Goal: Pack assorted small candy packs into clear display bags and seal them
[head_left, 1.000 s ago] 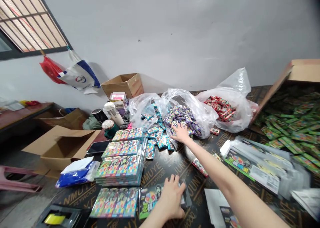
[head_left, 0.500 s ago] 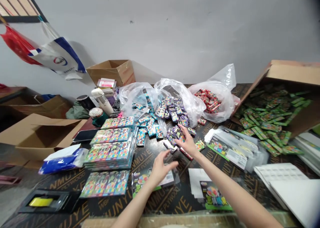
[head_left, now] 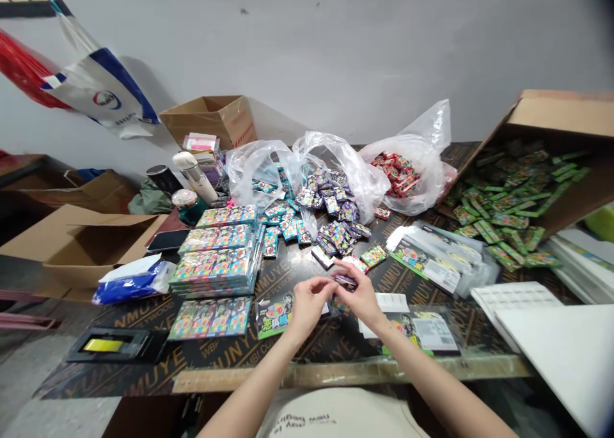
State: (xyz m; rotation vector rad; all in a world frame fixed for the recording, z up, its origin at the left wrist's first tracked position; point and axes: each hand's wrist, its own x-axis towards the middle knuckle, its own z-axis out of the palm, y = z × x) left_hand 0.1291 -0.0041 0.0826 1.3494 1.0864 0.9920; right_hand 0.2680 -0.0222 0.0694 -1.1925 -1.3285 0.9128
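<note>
My right hand (head_left: 362,297) is closed round a small purple packet (head_left: 346,282) above the front middle of the table. My left hand (head_left: 309,302) meets it there with thumb and fingers pinched together; what lies between those fingertips is hidden. Beneath the hands is a flat printed clear pouch (head_left: 274,315), partly covered by my left hand. Just beyond them lie a white-sided packet (head_left: 322,257), a red packet (head_left: 355,263) and a green packet (head_left: 373,256). A heap of purple packets (head_left: 339,235) spills toward me from a clear plastic bag (head_left: 367,185).
Blue packets (head_left: 288,228) and a bag of red packets (head_left: 397,174) sit at the back. Green packets (head_left: 503,217) spill from a tipped carton (head_left: 566,115). Stacked filled packs (head_left: 211,266) and a tape dispenser (head_left: 118,345) are left; flat pouches (head_left: 444,259) and white cards (head_left: 515,297) right.
My right hand has drawn back from the purple heap with a purple packet. Both hands have come together over the pouch. The view has tilted down, showing the table's front edge.
</note>
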